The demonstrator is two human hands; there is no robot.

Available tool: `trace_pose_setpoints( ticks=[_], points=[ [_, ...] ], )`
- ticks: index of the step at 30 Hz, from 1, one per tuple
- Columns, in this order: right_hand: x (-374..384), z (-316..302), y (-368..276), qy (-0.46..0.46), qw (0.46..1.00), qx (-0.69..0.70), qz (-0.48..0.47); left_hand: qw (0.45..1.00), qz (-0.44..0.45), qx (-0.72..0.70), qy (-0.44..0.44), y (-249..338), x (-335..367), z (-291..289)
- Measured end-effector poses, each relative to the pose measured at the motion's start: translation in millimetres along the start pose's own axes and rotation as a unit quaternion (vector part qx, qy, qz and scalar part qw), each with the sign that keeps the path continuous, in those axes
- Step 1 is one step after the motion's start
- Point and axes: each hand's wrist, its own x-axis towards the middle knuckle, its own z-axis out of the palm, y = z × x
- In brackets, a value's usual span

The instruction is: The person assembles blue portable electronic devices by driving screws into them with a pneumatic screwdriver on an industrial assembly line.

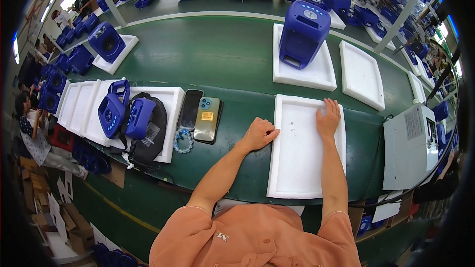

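A shallow white foam tray (298,160) lies on the green work surface in front of me, with a few small dark specks on its floor. My left hand (260,134) rests at the tray's left rim, its fingers curled in and nothing visible in them. Over the far right part of the tray lies my right hand (328,118), fingers stretched out toward the right rim and holding nothing. Beyond the tray a blue speaker housing (303,37) stands upright in a second foam tray (321,78).
Another foam tray (363,76) lies at the far right, above a grey metal box (406,151) with cables. To my left are two phones (207,119), a beaded bracelet (183,141), a black bag (148,148) and blue housing parts (113,113) on stacked trays. Co-workers sit along other benches.
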Motion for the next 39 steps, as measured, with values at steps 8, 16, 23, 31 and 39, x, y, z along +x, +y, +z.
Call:
trace_pose_setpoints(
  ticks=[8,16,23,31,39],
  points=[
    [-1.6,0.9,-0.2,0.010,1.000,-0.001,0.003,1.000,-0.007,-0.003,-0.009,-0.4,0.0,-0.2],
    [-1.0,0.7,1.3,0.008,1.000,0.009,-0.003,1.000,-0.016,0.002,-0.020,1.7,0.3,-1.4],
    [-1.1,2.2,2.4,0.013,1.000,0.007,-0.010,1.000,-0.005,-0.007,-0.001,1.3,0.9,-0.4],
    [-0.8,1.8,2.8,0.005,1.000,0.002,-0.001,1.000,-0.008,-0.002,-0.008,-0.9,1.1,1.2],
    [-1.3,0.9,0.7,-0.006,1.000,0.004,0.015,1.000,-0.013,-0.003,-0.009,-1.9,0.5,1.2]
  ],
)
